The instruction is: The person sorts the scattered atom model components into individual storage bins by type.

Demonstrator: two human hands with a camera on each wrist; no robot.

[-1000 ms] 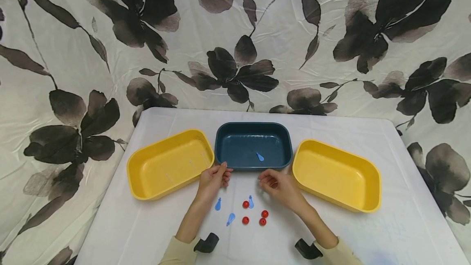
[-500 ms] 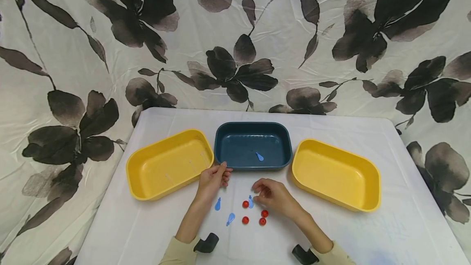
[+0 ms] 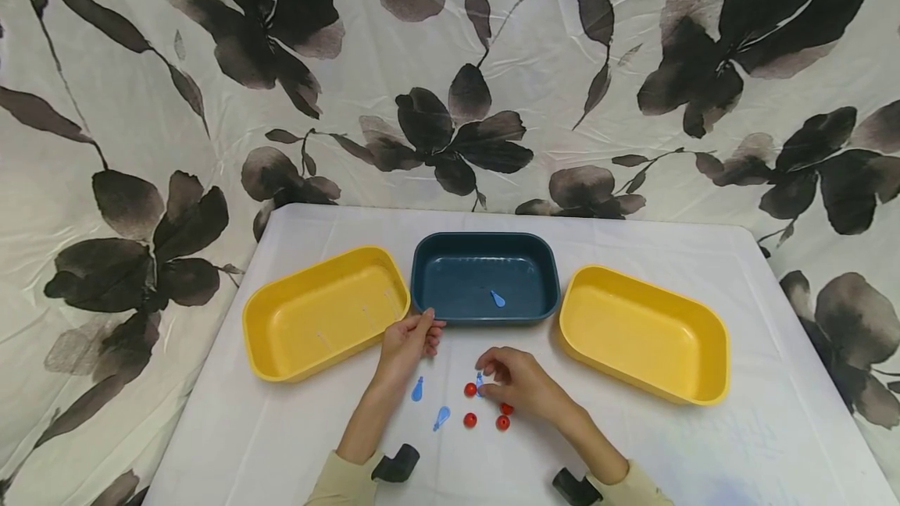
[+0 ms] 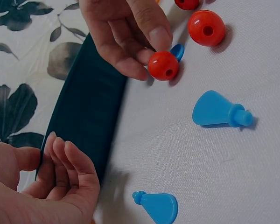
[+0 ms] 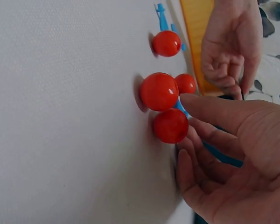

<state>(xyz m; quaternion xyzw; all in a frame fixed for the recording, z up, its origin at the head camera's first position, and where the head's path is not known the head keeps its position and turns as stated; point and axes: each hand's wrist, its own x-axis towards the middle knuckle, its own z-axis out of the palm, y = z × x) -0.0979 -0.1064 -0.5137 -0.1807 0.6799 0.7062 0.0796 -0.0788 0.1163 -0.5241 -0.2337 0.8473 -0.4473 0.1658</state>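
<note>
My left hand (image 3: 408, 342) holds the near left corner of a dark blue tray (image 3: 485, 236), thumb and fingers at its rim. Inside that tray is a blue teardrop-shaped plastic piece (image 3: 498, 299). My right hand (image 3: 523, 385) is low over the table, thumb and index finger spread on either side of another blue piece (image 3: 480, 379). A red bead (image 4: 163, 66) lies right beside that piece, close under the fingertips in the left wrist view. Two more blue pieces, one wide and flat (image 4: 214, 109), lie between my arms. Several other red beads (image 5: 159, 92) sit near my right thumb.
A yellow tray (image 3: 281, 372) on the left has a few thin clear pieces inside. Another yellow tray (image 3: 721, 369) stands at the right. White cloth (image 3: 773, 443) covers the table, and a floral curtain (image 3: 450, 45) hangs behind it.
My right hand has come down from the dark tray's front edge toward the blue piece beside the red bead. My left hand stays at the tray's corner.
</note>
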